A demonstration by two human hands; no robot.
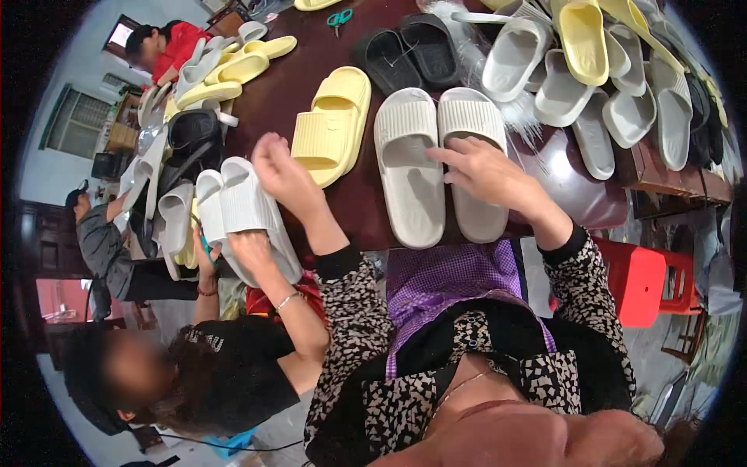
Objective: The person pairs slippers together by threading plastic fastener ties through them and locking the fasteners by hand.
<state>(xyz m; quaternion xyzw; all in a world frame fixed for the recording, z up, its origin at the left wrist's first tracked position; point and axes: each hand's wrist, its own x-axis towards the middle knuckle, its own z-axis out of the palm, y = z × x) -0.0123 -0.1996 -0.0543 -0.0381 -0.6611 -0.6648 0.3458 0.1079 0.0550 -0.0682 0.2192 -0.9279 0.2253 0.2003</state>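
A pair of light grey slide slippers (416,206) lies at the table's near edge in front of me, toes away. Over the right slipper's ribbed strap is my right hand (490,175), open, its forefinger reaching toward the left slipper; whether it touches the strap is hard to tell. My left hand (292,175) is raised beside a stacked pair of yellow slippers (334,140), fingers loosely bent and apart from one another, with nothing seen in it. Just left of it, a co-worker's hand (250,249) is at the opening of white slippers (249,202).
Black slippers (429,50) lie beyond the grey pair. Grey and yellow slippers (537,89) are heaped at the right, next to clear plastic wrap (521,121). Green scissors (339,19) lie far back. Another pile (194,128) lines the left side. A red stool (634,280) stands at right.
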